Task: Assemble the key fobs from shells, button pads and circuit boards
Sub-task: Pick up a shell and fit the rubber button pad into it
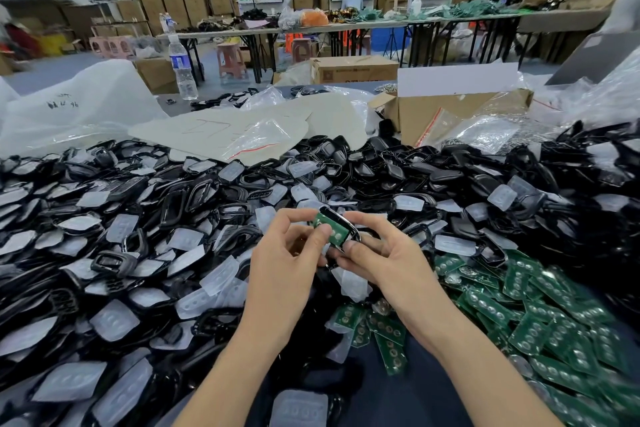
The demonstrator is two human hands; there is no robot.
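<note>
Where the two grips meet: one black shell [335, 213] with a bright rim is held just above the heaps, tilted, its open side towards the camera.
Circuit board [335, 236]: green, lying inside the held shell, between the two grips.
Left grip [280, 260]: fingers curled round the left end of the shell, with the thumb tip pressed onto the board. The grip pinches the shell.
Right grip [384, 260]: index finger on the upper right edge of the shell and thumb on its lower edge, so the shell is pinched between them.
Pad in the held shell: cannot tell, because the board and the thumb cover the inside.
Loose shells [110, 262]: black, heaped left of the left grip, beyond both grips and right of the right grip.
Button pads [114, 319]: translucent white, mixed through the shell heap. One lies directly under the right grip.
Loose circuit boards [540, 302]: green, heaped to the right of the right grip and under its wrist.
Desk [180, 109]: grey-blue surface, bare at the far edge, well beyond the left grip.
Water bottle [180, 66]: upright on that far edge.
Cardboard box [433, 114]: open, well beyond the right grip.
Plastic bags [69, 107]: clear and white, lying beyond the heaps on both sides.
</note>
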